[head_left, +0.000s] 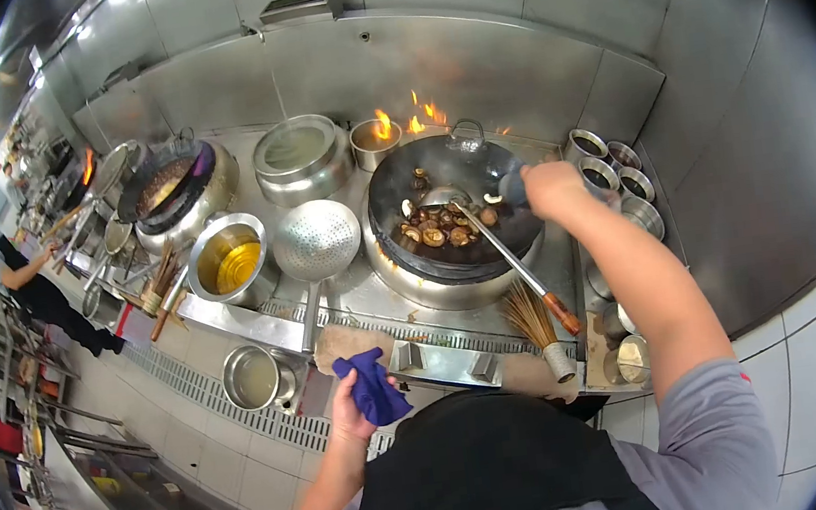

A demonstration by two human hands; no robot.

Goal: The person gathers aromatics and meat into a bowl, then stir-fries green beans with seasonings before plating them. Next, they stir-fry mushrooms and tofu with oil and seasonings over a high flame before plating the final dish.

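Observation:
My left hand (351, 413) is closed on a bunched purple cloth (373, 388) in front of the stove's edge. My right hand (554, 190) is over the right side of a black wok (390, 181), its fingers wrapped round a greyish, bottle-like thing (513, 188) that is blurred and partly hidden. Browned mushrooms (434, 237) lie in the wok. A ladle (502, 244) rests in it among them, its wooden handle end hanging over the near right rim, with neither hand on it. Flames (430, 111) rise behind the wok.
Left of the wok lie a perforated skimmer (318, 240) and a pot of yellow oil (228, 260). A bamboo brush (537, 326) stands at the near right. Seasoning tins (600, 173) line the right side. A co-worker (12, 270) stands far left by another wok (164, 187).

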